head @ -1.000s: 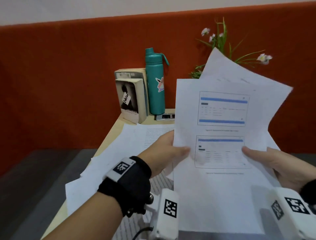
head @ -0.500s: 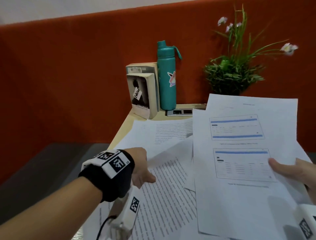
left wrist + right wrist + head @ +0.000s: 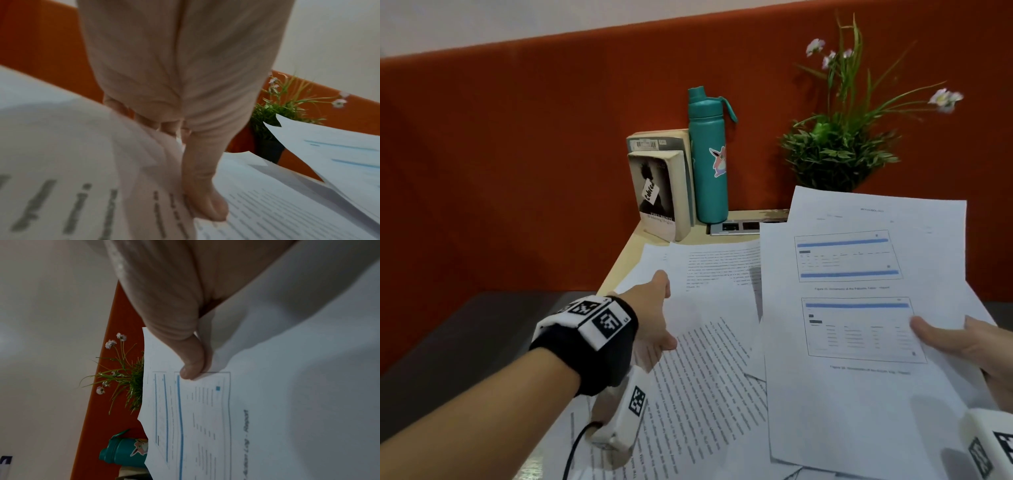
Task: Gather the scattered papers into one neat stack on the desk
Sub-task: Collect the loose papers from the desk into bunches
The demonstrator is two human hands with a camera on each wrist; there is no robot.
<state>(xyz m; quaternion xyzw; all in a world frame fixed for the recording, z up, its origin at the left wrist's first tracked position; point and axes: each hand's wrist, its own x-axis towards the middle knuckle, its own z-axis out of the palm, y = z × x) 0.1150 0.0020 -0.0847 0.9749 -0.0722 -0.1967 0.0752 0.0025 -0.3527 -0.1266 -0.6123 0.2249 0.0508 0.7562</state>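
Note:
Several white papers lie overlapping on the desk (image 3: 625,255). My right hand (image 3: 962,346) grips a bundle of sheets with blue-barred tables (image 3: 859,394) at its right edge and holds it over the desk's right side. Its thumb (image 3: 191,368) lies on top of this bundle (image 3: 267,402). My left hand (image 3: 650,315) reaches to a loose text sheet (image 3: 698,394) at the left. In the left wrist view the thumb (image 3: 205,203) presses on the text sheet (image 3: 82,178), whose edge curls up over the fingers behind it. Another text sheet (image 3: 722,267) lies farther back.
At the back of the desk stand two books (image 3: 661,192), a teal bottle (image 3: 709,161) and a potted plant (image 3: 839,154). A socket panel (image 3: 743,226) is set in the desk beside the bottle. An orange partition (image 3: 517,154) rises behind, and the desk's left edge is near my left hand.
My left hand let go of the bundle and went down and forward to the text sheet on the desk. My right hand lowered the bundle to the right.

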